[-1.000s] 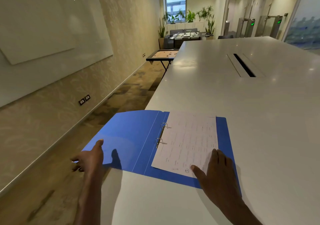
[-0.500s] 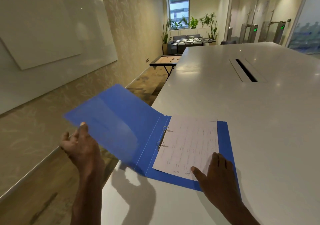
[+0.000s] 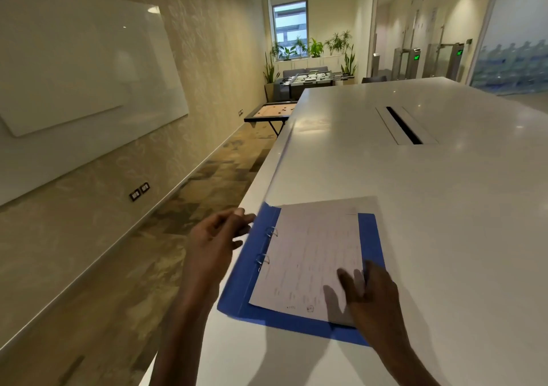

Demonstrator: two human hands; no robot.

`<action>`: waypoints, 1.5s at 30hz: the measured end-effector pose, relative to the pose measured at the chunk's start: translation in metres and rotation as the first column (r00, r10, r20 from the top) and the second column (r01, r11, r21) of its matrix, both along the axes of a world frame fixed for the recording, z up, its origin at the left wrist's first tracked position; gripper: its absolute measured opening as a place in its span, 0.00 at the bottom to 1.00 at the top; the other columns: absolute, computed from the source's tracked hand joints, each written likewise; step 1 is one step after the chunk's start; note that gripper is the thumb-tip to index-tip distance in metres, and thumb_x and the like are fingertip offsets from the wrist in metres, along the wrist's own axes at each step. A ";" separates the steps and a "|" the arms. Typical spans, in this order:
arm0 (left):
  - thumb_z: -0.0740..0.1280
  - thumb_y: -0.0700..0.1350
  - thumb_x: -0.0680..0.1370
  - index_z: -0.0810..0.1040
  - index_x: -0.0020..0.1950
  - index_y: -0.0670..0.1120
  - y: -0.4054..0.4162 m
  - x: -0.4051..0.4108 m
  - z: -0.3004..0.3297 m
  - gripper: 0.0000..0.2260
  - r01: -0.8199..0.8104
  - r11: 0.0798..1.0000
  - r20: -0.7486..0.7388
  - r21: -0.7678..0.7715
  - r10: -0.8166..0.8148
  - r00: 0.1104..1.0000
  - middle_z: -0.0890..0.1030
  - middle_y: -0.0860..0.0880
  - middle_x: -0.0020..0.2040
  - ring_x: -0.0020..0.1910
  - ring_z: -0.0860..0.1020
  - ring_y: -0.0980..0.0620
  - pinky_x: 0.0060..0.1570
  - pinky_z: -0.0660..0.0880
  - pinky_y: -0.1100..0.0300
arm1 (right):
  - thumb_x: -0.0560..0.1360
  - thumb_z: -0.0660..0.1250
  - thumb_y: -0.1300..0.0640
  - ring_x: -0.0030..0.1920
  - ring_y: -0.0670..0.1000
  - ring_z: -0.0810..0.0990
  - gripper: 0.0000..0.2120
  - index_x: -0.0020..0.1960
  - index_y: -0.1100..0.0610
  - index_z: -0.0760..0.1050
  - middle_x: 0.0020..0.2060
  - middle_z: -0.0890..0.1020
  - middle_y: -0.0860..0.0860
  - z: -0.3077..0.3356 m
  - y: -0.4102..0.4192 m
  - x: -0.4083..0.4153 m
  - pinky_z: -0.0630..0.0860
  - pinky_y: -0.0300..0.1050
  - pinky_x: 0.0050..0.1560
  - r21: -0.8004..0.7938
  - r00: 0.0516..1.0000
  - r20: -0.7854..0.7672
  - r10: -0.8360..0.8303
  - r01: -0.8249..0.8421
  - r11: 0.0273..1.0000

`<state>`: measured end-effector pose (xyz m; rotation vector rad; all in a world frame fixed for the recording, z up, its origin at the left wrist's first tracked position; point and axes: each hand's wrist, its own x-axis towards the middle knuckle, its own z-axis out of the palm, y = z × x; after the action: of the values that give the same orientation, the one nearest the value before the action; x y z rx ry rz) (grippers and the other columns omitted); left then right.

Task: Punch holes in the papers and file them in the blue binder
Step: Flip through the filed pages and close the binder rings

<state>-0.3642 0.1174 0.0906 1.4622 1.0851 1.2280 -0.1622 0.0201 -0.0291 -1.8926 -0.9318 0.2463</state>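
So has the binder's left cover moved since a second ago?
Yes. The binder cover lay flat, hanging past the table edge; now it stands nearly upright over the rings, swung toward the papers, with the left hand beside it.

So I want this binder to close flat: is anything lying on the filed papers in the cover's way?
Only the right hand, which rests flat on the near right corner of the papers in the blue binder. Nothing else visible lies on them.

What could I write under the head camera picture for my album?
Left hand swings the blue binder's cover up while the right hand rests on the filed paper.
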 end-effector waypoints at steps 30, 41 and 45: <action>0.69 0.53 0.75 0.79 0.57 0.49 0.019 0.063 -0.101 0.14 0.250 0.924 -0.817 0.290 0.103 0.568 0.79 0.48 0.51 0.51 0.77 0.50 0.46 0.68 0.62 | 0.78 0.58 0.45 0.74 0.51 0.60 0.27 0.71 0.60 0.65 0.75 0.61 0.51 0.012 -0.010 0.027 0.63 0.43 0.71 -0.506 0.900 0.328 0.288 -0.090 0.858; 0.69 0.52 0.75 0.78 0.61 0.48 0.014 0.063 -0.102 0.16 0.237 0.933 -0.818 0.270 0.093 0.567 0.79 0.46 0.56 0.60 0.75 0.46 0.51 0.71 0.58 | 0.79 0.56 0.44 0.74 0.51 0.59 0.28 0.73 0.60 0.62 0.75 0.60 0.51 0.010 -0.010 0.026 0.62 0.44 0.71 -0.522 0.888 0.354 0.292 -0.072 0.850; 0.69 0.51 0.76 0.78 0.62 0.47 0.012 0.061 -0.099 0.16 0.228 0.942 -0.808 0.246 0.069 0.586 0.78 0.44 0.62 0.65 0.73 0.45 0.56 0.70 0.56 | 0.79 0.57 0.45 0.74 0.52 0.60 0.28 0.72 0.61 0.63 0.75 0.61 0.53 0.010 -0.010 0.023 0.63 0.45 0.70 -0.510 0.896 0.347 0.278 -0.069 0.857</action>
<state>-0.3033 0.1293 -0.0080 2.4450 1.4060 0.6368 -0.1394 0.0096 -0.0189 -2.3817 -1.4421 0.2094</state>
